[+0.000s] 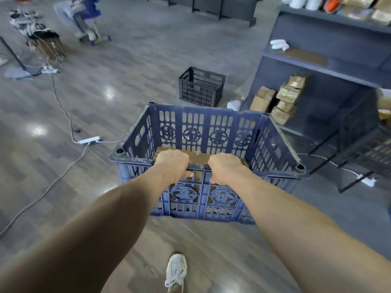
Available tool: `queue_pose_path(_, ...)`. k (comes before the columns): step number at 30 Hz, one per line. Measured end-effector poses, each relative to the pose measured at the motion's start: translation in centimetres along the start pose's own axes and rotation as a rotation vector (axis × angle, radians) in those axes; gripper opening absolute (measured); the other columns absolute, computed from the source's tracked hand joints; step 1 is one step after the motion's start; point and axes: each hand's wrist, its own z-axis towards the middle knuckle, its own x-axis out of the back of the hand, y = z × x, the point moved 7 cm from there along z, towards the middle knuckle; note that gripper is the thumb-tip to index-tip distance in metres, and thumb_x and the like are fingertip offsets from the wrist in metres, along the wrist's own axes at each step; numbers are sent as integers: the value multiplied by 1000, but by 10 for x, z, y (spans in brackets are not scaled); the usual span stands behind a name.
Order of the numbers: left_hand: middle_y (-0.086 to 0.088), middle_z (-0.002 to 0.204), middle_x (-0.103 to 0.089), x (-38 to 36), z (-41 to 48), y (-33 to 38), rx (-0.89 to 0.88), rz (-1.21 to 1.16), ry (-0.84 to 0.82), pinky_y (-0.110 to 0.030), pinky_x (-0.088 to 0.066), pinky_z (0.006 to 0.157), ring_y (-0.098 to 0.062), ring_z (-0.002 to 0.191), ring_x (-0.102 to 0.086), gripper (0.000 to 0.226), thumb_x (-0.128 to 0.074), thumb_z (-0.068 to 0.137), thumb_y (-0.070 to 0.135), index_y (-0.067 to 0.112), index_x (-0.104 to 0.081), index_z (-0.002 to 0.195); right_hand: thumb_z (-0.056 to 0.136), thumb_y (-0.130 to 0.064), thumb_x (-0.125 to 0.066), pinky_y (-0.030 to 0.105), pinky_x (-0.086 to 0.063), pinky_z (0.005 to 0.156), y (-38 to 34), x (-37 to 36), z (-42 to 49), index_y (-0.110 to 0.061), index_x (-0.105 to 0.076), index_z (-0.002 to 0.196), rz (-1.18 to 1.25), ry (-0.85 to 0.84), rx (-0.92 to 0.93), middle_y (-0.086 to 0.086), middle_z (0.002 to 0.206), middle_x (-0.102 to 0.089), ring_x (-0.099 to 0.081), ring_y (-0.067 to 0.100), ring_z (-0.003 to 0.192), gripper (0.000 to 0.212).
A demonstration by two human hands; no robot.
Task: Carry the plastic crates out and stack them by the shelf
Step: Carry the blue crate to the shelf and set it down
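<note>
Between the two forearms in the head view, the blue crate [211,132] hangs by its near long rim. The left hand [172,166] and right hand [227,169] both curl tightly over that rim, close together near its middle. A brown packet [198,158] lies inside. The black crate [201,86] stands on the floor ahead, just beside the shelf [317,66]. Carrying well likely means keeping the load level, stepping clear of the white power strip [88,141], and squaring the rims before lowering.

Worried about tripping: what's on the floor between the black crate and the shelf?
The head view shows a white crumpled wad by the shelf; otherwise bare floor beside the black crate.
</note>
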Motion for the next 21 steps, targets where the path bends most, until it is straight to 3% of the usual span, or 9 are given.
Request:
queue_pose_path(9, -8, 106, -66, 67, 143, -75, -17, 52, 52, -33, -46, 71, -28, 97, -63, 46, -54, 93, 50, 7, -63, 108, 88, -13, -65, 31, -43, 66, 19, 75, 155, -9, -66, 105, 9, 21, -17, 7, 104, -66, -63, 28, 97, 17)
queue_pose_path(15, -7, 104, -66, 108, 243, -108, -22, 79, 72, -32, -43, 66, -26, 94, -64, 49, -55, 92, 52, 12, -62, 118, 87, -9, -63, 30, -43, 65, 46, 119, 250, -10, -64, 99, 28, 41, -26, 6, 89, -58, -62, 27, 90, 12)
queue_pose_path(18, -7, 106, -66, 127, 295, -123, -12, 77, 75, -33, -45, 68, -26, 96, -64, 49, -56, 91, 53, 11, -62, 116, 86, -9, -64, 30, -43, 64, 61, 137, 303, -10, -64, 100, 18, 48, -23, 5, 85, -55, -53, 25, 77, 14)
queue_pose_path(21, -6, 107, -66, 145, 354, -137, -2, 67, 62, -35, -48, 74, -26, 97, -64, 48, -57, 90, 53, 9, -63, 111, 86, -10, -64, 30, -42, 64, 81, 157, 361, -10, -63, 102, 15, 44, -19, 3, 83, -51, -51, 25, 77, 16)
